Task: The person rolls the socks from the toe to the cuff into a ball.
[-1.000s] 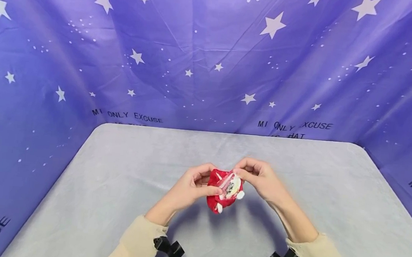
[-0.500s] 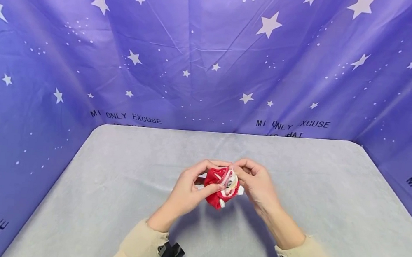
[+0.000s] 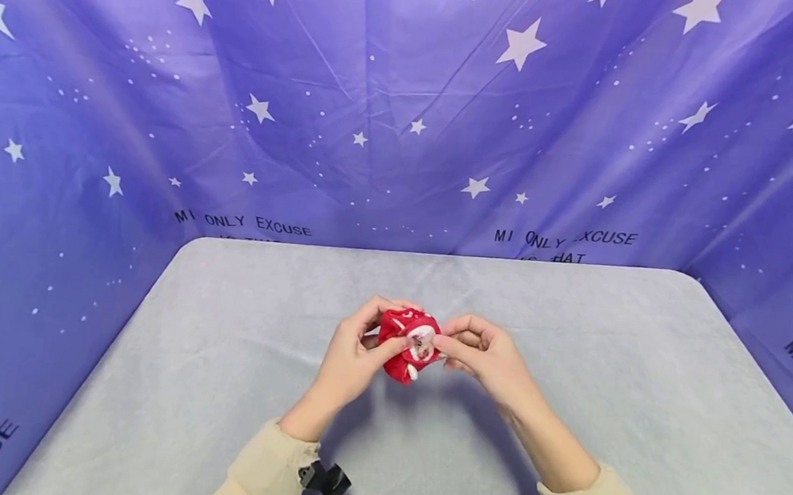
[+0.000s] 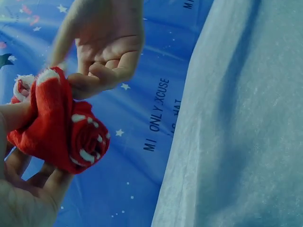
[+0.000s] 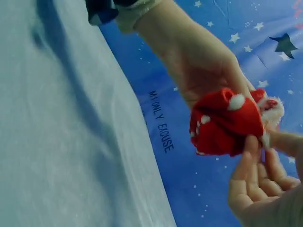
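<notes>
A rolled-up red sock bundle (image 3: 397,346) with white patches is held in the air over the table, its fuzzy white-rimmed opening facing up. My left hand (image 3: 350,355) grips its left side, thumb on the opening's rim and fingers behind. On the other side, my right hand (image 3: 486,360) pinches the edge of the opening between thumb and fingers. In the left wrist view, the spiral end of the rolled sock (image 4: 90,142) shows beyond my left fingers. The right wrist view shows the sock (image 5: 225,123) between both hands, with my right fingertips (image 5: 252,144) at its edge.
A grey cloth-covered table (image 3: 255,305) lies under the hands. Behind it and at the sides hangs a purple-blue curtain (image 3: 400,64) with white stars and lettering. Black camera mounts (image 3: 325,480) sit at the cuffs of the beige sleeves (image 3: 268,466).
The sock bundle has shifted left and slightly away, and its opening looks rounder. My right hand has moved from the top of the rim to its right side; the left keeps its grip.
</notes>
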Tool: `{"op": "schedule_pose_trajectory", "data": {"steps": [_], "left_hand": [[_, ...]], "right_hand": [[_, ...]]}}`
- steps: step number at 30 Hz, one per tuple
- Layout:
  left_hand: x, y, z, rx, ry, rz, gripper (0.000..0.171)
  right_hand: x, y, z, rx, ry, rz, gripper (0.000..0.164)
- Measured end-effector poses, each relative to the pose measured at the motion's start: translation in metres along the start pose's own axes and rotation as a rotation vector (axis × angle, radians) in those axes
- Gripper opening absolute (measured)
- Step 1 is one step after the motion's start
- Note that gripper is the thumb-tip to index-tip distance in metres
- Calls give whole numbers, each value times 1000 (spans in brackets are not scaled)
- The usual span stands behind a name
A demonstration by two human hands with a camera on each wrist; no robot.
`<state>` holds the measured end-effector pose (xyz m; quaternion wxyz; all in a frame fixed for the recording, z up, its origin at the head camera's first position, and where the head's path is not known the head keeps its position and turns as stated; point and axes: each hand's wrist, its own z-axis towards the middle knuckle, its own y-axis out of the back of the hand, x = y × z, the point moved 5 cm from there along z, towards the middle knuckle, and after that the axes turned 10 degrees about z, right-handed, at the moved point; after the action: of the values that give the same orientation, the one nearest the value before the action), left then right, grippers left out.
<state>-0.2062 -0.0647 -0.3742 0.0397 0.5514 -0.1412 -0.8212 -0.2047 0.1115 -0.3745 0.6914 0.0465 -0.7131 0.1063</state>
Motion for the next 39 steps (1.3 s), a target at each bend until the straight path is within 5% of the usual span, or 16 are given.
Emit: {"op": "schedule_pose_trajectory", "data": {"steps": [5,8,11,15,24,31,36,39], "left_hand": [[1,1,-1,-22,3,-12,25],[-1,1,-1,-26,2,3,27],[-3,0,-1,2,6,11,28],[-9,-4,0,116,-17,-17,27],[-12,-4,-5,263,-133,-200,27],[-16,-4,-2,317,-95,-155,23],[-13,-1,2,315,-46,-119,25],[-7,1,7,265,-4,-145,27]], "right_hand": [[6,-7,-4,-50,205,-83,16],[9,-7,-5,-72,253,-44,9],[12,-5,-4,-52,195,117,1],[22,2,-1,2,120,276,11],[17,3,3,179,51,276,17],[3,-2,4,259,-78,349,20],[-1,-1,4,166,-110,338,24],[6,1,1,30,96,212,16]]}}
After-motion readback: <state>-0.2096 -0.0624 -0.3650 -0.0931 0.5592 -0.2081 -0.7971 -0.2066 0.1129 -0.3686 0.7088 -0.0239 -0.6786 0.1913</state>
